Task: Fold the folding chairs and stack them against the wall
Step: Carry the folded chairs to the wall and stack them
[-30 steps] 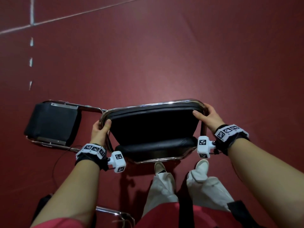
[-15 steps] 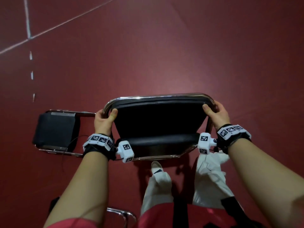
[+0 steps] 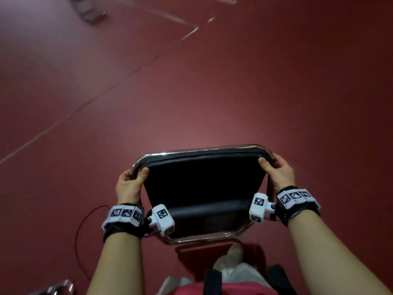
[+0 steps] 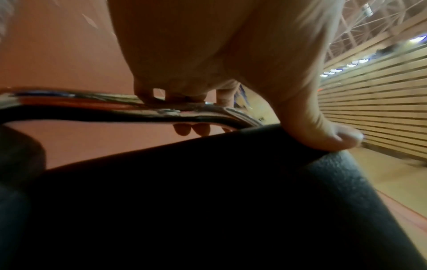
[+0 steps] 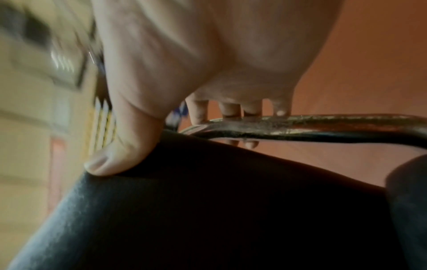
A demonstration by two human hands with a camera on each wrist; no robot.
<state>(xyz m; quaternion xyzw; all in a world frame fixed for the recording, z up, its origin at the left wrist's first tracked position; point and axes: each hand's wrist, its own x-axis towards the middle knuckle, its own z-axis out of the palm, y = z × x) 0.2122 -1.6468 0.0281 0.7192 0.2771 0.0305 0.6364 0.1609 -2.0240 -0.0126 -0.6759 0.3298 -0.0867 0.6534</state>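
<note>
Chair (image 3: 204,188) in both hands, you carry it folded flat over the red floor (image 3: 276,92). Your left hand (image 3: 129,186) and right hand (image 3: 280,175) each grip a top corner of the chrome frame (image 3: 191,151), fingers (image 5: 198,111) wrapped over the tube, thumbs pressed on the black pad. That wide, matched hold likely keeps the chair level and clear of your legs. A slatted wall (image 4: 374,113), perhaps the stacking spot, shows only in the left wrist view.

Red floor (image 3: 212,92) ahead of the folded chair (image 3: 204,188) lies open. Thin cable (image 3: 85,226) trails by the left wrist. Chrome tube (image 3: 61,288) sits at lower left; slatted wall (image 4: 374,109) stands well off.
</note>
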